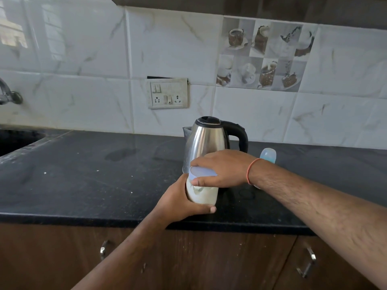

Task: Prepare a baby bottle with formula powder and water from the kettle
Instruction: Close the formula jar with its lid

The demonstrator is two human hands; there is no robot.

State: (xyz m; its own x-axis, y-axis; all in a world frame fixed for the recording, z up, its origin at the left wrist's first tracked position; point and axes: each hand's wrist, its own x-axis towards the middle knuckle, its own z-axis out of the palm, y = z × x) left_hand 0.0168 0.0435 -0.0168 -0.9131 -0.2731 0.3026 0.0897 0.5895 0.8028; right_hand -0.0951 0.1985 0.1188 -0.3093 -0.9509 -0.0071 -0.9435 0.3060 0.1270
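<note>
Left hand (180,203) wrapped around the lower body of a translucent plastic baby bottle (202,193) with milky white content inside, thumb lying across the near side at the bottom, the other fingers hidden behind the bottle. Right hand (222,168) placed on top, grasping the pale lavender round cap (202,171) of the bottle, thumb pressed on the near side of the collar, fingers curved over the far edge. Thin orange band (251,171) around the right wrist. Bottle held upright near the front edge of the black speckled stone countertop (83,181); not possible to tell whether its base touches the counter or is lifted a little. White liquid filling most of the body, with a greyish cloudy patch behind the wall just under the thumb of the right hand. Directly behind the bottle, standing on the counter, a shiny stainless steel electric kettle (206,141) with black lid and black handle turned to the right. To the right of the kettle, partly hidden behind the right wrist, a light blue translucent domed piece (269,154), probably a bottle cover. On the white marble-look wall tiles behind, a white switch and socket plate (168,93), and further right a decorative tile (263,54) with coffee cup pictures. At far left, part of a metal tap (8,94) above a dark sink (14,141). Below the counter, brown wooden cabinet doors with metal handles (306,262).
</note>
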